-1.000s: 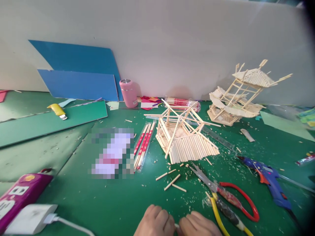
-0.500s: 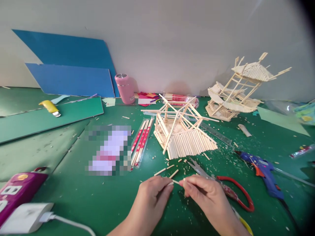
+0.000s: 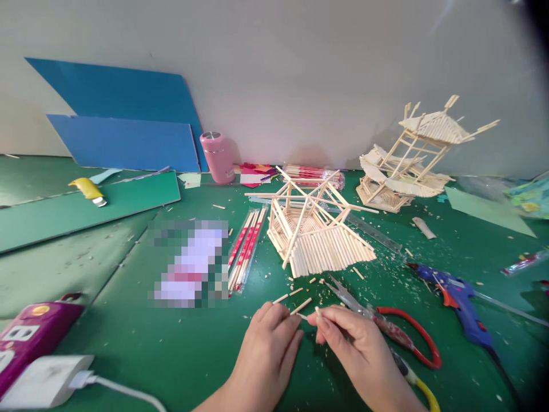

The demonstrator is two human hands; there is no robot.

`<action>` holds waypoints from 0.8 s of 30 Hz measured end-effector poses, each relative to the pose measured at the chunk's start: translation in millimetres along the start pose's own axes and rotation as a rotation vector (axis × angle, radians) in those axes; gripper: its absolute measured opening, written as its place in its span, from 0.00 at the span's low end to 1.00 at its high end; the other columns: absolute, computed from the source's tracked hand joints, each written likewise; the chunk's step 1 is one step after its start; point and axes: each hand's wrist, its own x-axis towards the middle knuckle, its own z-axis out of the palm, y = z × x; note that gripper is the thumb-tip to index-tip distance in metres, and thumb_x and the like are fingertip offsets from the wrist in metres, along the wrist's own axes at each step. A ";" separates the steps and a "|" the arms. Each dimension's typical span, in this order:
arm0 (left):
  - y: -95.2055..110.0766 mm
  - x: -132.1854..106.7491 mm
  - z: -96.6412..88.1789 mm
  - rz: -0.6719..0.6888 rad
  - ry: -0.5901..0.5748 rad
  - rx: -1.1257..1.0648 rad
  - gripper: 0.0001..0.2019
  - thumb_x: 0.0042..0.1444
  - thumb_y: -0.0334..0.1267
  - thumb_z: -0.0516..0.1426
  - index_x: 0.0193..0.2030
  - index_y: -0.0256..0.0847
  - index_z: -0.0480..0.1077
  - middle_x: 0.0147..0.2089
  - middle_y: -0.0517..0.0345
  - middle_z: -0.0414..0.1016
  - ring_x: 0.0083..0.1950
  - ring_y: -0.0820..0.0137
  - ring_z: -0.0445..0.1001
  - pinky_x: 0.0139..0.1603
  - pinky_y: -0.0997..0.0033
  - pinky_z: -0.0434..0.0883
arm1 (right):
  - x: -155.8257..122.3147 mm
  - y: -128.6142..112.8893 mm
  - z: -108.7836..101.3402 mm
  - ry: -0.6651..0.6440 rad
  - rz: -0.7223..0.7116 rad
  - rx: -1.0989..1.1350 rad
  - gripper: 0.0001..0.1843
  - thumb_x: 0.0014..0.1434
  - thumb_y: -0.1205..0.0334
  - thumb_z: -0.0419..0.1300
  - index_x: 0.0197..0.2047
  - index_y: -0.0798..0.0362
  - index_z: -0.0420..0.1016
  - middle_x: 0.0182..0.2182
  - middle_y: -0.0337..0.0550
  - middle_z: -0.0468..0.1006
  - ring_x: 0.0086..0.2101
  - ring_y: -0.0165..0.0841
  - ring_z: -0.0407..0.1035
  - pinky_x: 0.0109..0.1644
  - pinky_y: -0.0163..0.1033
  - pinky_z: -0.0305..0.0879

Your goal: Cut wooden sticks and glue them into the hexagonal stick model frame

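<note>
My left hand [image 3: 266, 350] is closed, thumb against the fingers, on a thin wooden stick [image 3: 302, 316] whose pale end shows in the gap between my hands. My right hand [image 3: 349, 344] pinches a short wooden stick piece [image 3: 318, 311], its tip poking up above the thumb. Just beyond the hands, cut stick pieces [image 3: 301, 306] lie on the table. Behind them stands a partly roofed wooden stick model [image 3: 315, 229]. Red-handled scissors [image 3: 388, 326] rest open-bladed beside my right hand.
A blue glue gun [image 3: 457, 300] lies at right, its cord trailing down. Wrapped chopsticks [image 3: 246, 249] and a blurred rectangle sit left of the model. A stick tower [image 3: 422, 154] and pink bottle [image 3: 218, 157] stand behind. A purple power strip [image 3: 34, 323] is at lower left; shavings litter the table.
My left hand has turned so that more of its back shows, and its fingers cover more of the stick. My right hand has shifted slightly left; the stick piece's tip shows more clearly.
</note>
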 end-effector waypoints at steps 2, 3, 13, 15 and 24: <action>7.5 3.9 -7.4 -0.111 0.079 -0.279 0.11 0.57 0.32 0.50 0.33 0.35 0.73 0.30 0.51 0.69 0.31 0.67 0.68 0.31 0.67 0.67 | -0.3 -2.3 0.6 -0.011 0.030 0.040 0.16 0.61 0.55 0.49 0.25 0.53 0.66 0.22 0.36 0.67 0.27 0.28 0.64 0.32 0.30 0.59; 12.0 6.4 -11.0 -0.185 0.096 -0.415 0.10 0.56 0.34 0.51 0.32 0.35 0.73 0.29 0.53 0.68 0.30 0.68 0.68 0.30 0.69 0.66 | -0.3 -3.5 0.8 -0.019 0.043 0.068 0.17 0.61 0.54 0.49 0.24 0.53 0.65 0.21 0.36 0.66 0.26 0.28 0.63 0.30 0.30 0.58; 33.1 19.2 -17.2 -0.474 0.010 -1.227 0.07 0.51 0.34 0.58 0.25 0.36 0.74 0.25 0.62 0.65 0.26 0.72 0.68 0.32 0.70 0.64 | 1.4 -9.3 5.0 -0.049 0.028 0.206 0.19 0.61 0.55 0.49 0.22 0.53 0.64 0.19 0.35 0.64 0.23 0.27 0.59 0.27 0.31 0.53; 31.6 19.8 -16.1 -0.482 0.029 -1.288 0.07 0.50 0.34 0.59 0.24 0.35 0.74 0.25 0.63 0.63 0.25 0.73 0.68 0.30 0.71 0.64 | 1.4 -9.7 6.3 -0.063 0.020 0.211 0.18 0.61 0.55 0.49 0.22 0.53 0.65 0.19 0.35 0.64 0.23 0.27 0.60 0.27 0.31 0.54; 28.2 18.8 -14.9 -0.634 0.010 -1.404 0.07 0.47 0.36 0.62 0.23 0.36 0.72 0.24 0.60 0.68 0.26 0.75 0.65 0.33 0.72 0.62 | 0.8 -4.0 4.3 0.035 0.060 0.195 0.18 0.61 0.53 0.48 0.26 0.52 0.68 0.19 0.35 0.63 0.23 0.27 0.58 0.26 0.31 0.55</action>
